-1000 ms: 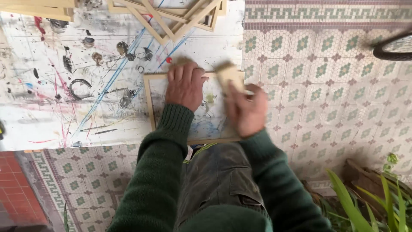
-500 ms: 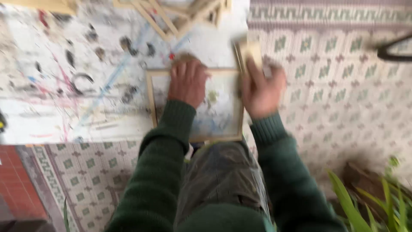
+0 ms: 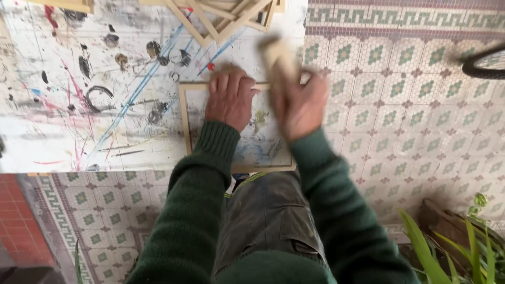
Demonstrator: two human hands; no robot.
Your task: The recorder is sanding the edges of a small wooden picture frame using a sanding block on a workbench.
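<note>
Left hand point(image 3: 229, 100) pressed flat, fingers spread, on the top rail of the thin wooden frame point(image 3: 183, 120). Right hand point(image 3: 297, 105) closed around a pale sanding block point(image 3: 279, 55), blurred, raised over the frame's upper right corner. Frame lying at the near right corner of the paint-splattered white table point(image 3: 79, 105), its right rail just at the table's edge, its bottom rail at the near edge. Stack of bare frames point(image 3: 221, 16) well beyond it, along the far edge.

Likely risks: frame pushed off that edge onto the tiled floor point(image 3: 400, 105) by a hard stroke; slender rail cracked or joint loosened under uneven pressure; knuckles scraped should the block skid.
</note>
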